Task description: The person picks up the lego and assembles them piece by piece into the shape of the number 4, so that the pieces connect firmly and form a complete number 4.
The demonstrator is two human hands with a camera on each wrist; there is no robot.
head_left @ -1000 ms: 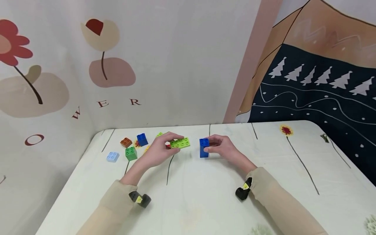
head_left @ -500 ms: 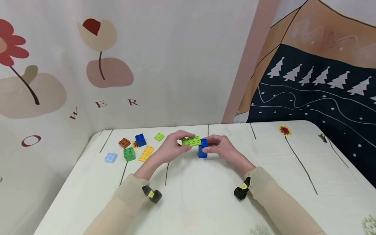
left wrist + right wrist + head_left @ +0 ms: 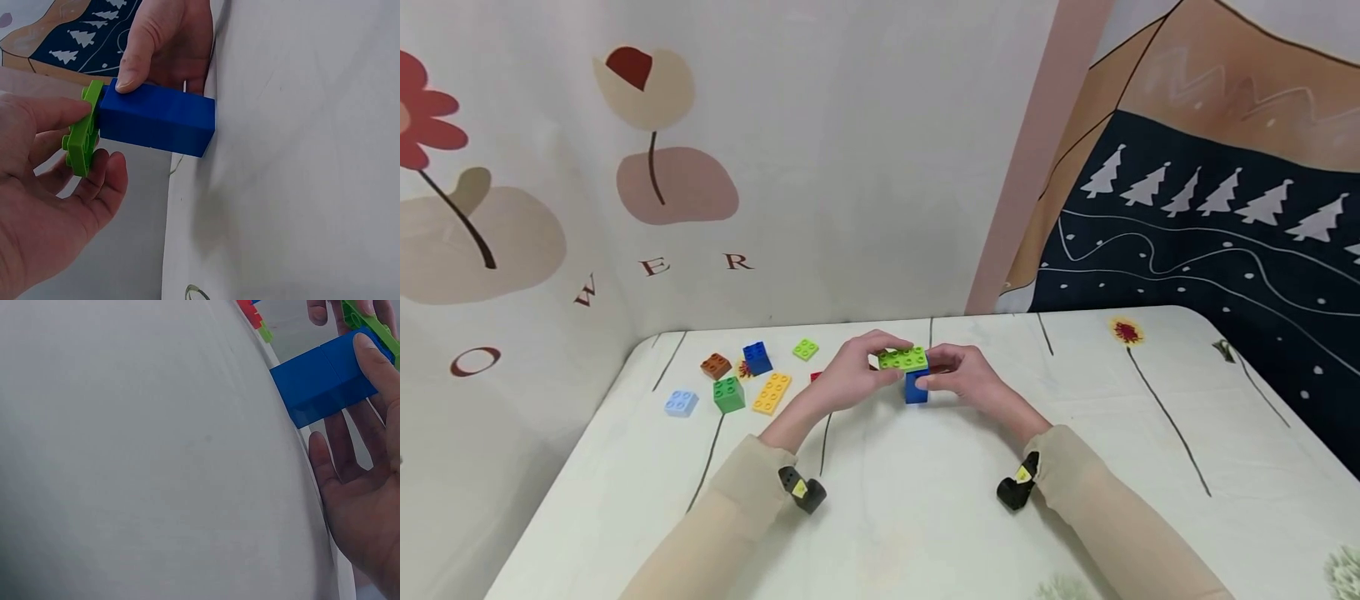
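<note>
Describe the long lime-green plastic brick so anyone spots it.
Over the white tablecloth, find the person's left hand. It pinches this brick over the upright blue plastic stack. The other lime-green plastic brick is square; this one is longer.

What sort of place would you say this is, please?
Perhaps a play corner or a simple recording setup, judging by the toy bricks, the cloth-covered table and the flower-printed backdrop.

The hands hold a lime brick over a blue block.
</note>
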